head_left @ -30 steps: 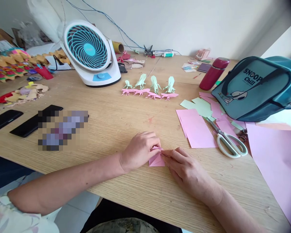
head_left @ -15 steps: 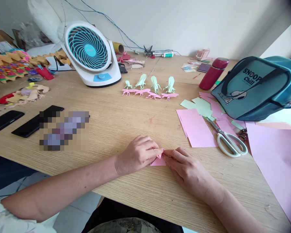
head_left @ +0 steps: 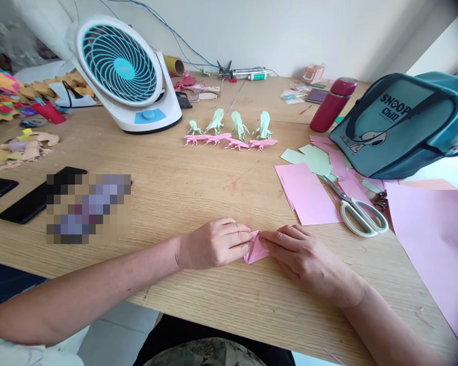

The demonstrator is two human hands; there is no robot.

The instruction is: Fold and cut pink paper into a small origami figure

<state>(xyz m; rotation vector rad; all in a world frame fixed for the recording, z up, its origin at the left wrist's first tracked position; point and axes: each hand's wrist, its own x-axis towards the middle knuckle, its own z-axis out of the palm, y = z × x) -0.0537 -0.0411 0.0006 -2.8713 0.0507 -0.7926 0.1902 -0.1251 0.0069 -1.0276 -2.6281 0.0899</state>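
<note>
Between my two hands, near the table's front edge, lies a small folded piece of pink paper (head_left: 257, 249) with a crease down it. My left hand (head_left: 217, 244) grips its left side with the fingers close together. On its right edge press the fingers of my right hand (head_left: 301, 256), thumb tucked partly out of sight. Parts of the paper are hidden under both sets of fingertips. Farther back stand several green folded paper figures (head_left: 237, 125), with a row of pink folded paper figures (head_left: 238, 145) in front of them.
To the right are pink paper sheets (head_left: 309, 195), scissors (head_left: 362, 213), a large pink sheet (head_left: 435, 244) and green paper scraps (head_left: 316, 158). A red flask (head_left: 333, 107) and a teal bag (head_left: 400, 127) stand behind. A fan (head_left: 148, 119) and a black phone-like slab (head_left: 0, 190) are left.
The camera view has shifted slightly. My fingers have moved on the pink paper, and more of its folded, creased face shows between my hands.
</note>
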